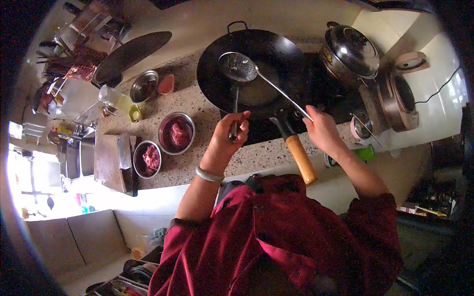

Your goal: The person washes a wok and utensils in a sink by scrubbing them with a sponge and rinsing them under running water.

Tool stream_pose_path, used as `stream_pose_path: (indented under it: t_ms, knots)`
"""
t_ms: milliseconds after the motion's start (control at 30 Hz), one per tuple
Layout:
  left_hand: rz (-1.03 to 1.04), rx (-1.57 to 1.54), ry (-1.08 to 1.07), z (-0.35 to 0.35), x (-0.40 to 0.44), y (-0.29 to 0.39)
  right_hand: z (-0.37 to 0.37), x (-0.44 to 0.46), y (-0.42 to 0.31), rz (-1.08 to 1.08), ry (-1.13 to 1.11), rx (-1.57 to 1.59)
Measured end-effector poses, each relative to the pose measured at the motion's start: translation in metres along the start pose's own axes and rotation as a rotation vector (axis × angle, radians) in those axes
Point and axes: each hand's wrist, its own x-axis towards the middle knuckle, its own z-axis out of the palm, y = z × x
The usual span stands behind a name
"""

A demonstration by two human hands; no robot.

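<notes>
My right hand is closed round the end of a long metal handle. That handle belongs to a perforated skimmer, held over the black wok. In my left hand is a utensil with a straight metal handle that reaches up toward the skimmer. Its head is hidden behind the skimmer, so I cannot tell its kind or whether the two touch. The wok's wooden handle points toward my body, between my hands.
Left of the wok stand two metal bowls with raw meat, and another metal bowl. A cutting board lies farther left. A lidded pot sits right of the wok. A small metal cup is near my right forearm.
</notes>
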Motion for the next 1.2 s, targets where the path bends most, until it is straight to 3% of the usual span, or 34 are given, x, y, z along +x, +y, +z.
stream_pose_path:
  t_ms: [33, 200, 300, 533, 667, 833, 1033, 1200]
  knots:
    - [-0.407, -0.463, 0.043, 0.0, 0.003, 0.007, 0.009, 0.007, 0.006, 0.005, 0.013, -0.027]
    - [-0.404, -0.465, 0.087, -0.002, 0.005, 0.006, 0.018, 0.014, 0.013, -0.085, 0.177, 0.025]
    - [-0.399, -0.491, 0.042, -0.008, 0.005, 0.002, 0.005, 0.002, 0.001, -0.052, 0.06, 0.052]
    - [-0.393, -0.472, 0.055, -0.001, 0.001, 0.01, 0.019, 0.022, 0.017, -0.001, 0.153, 0.032]
    - [-0.421, -0.483, 0.102, -0.003, -0.002, 0.01, 0.0, -0.006, 0.011, -0.005, 0.052, 0.074]
    - [-0.364, -0.248, 0.091, 0.003, -0.002, 0.006, 0.009, -0.001, 0.007, 0.108, 0.016, -0.011]
    - [-0.403, -0.262, 0.109, 0.005, -0.004, 0.009, 0.008, -0.018, 0.012, -0.031, 0.103, 0.053]
    - [-0.329, -0.099, 0.077, 0.003, -0.004, -0.001, 0.015, -0.011, 0.019, 0.047, 0.114, 0.061]
